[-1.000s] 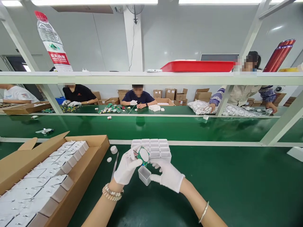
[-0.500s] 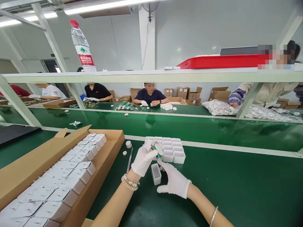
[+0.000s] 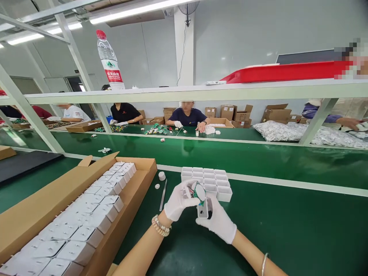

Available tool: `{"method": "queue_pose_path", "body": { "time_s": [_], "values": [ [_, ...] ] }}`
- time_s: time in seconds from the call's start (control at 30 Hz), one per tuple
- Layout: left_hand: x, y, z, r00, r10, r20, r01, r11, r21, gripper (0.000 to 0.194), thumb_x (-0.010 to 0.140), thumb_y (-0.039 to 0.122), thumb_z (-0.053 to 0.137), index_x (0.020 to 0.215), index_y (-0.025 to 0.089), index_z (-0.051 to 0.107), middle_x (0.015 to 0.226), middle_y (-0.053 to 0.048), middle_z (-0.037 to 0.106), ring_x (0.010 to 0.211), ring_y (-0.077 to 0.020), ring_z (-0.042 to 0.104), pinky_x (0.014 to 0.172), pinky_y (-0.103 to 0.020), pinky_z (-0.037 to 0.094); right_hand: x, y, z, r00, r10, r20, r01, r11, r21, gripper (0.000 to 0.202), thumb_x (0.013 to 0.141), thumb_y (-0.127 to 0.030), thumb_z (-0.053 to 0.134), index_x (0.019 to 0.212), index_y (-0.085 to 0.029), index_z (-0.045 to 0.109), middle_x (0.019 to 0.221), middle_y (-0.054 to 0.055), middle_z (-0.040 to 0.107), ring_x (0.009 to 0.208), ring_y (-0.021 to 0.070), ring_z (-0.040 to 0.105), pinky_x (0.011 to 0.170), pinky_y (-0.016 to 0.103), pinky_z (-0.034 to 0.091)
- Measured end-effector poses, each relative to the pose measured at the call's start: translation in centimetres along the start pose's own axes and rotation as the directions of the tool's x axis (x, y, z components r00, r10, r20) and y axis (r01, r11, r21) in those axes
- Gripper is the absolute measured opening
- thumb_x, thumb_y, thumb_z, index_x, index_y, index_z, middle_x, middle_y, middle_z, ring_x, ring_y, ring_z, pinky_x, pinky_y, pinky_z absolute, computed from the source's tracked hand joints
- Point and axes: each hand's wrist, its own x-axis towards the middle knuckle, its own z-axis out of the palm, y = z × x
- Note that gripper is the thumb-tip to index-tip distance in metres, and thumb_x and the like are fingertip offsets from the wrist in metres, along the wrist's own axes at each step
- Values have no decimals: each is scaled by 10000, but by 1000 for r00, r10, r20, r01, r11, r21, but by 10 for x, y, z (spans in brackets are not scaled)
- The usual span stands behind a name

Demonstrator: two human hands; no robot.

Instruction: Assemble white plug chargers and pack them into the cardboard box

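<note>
Both my hands wear white gloves and meet over the green mat. My left hand (image 3: 179,201) grips a small green circuit board with a round white part (image 3: 198,191) on it. My right hand (image 3: 219,222) holds a small open white plastic case (image 3: 202,209) lifted off the mat, directly under the board. The board's lower end touches or enters the case opening. Just behind my hands stands a block of several empty white cases (image 3: 207,178) in rows.
A long cardboard box (image 3: 136,180) of white cased units lies at left. Tweezers (image 3: 163,195) and two small white caps (image 3: 162,176) lie beside it. Beyond are the green conveyor belt (image 3: 230,157), seated people working, a shelf with a water bottle (image 3: 109,61) and a red tray (image 3: 281,71).
My right hand has lifted the white case from the mat up to the board in my left hand. The view has turned leftward.
</note>
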Motion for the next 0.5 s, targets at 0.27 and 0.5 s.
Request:
{"method": "queue_pose_path", "body": {
  "time_s": [0.27, 0.5],
  "values": [
    [-11, 11, 7, 980, 131, 149, -157, 973, 171, 674, 554, 264, 854, 1170, 225, 581, 1196, -91, 589, 1148, -294, 513, 974, -414, 431, -10, 7, -11, 972, -179, -155, 194, 977, 90, 649, 696, -162, 714, 1242, -250, 375, 1263, 99, 514, 1170, 273, 513, 998, 438, 429],
    [-13, 9, 22, 940, 197, 280, -300, 869, 393, 708, 526, 238, 864, 1179, 242, 588, 1198, -115, 599, 1105, -299, 550, 944, -426, 473, -14, 9, -15, 954, -257, -155, 278, 952, 128, 632, 676, -163, 740, 1212, -271, 422, 1213, 78, 530, 1131, 271, 529, 981, 412, 438]
  ]
}}
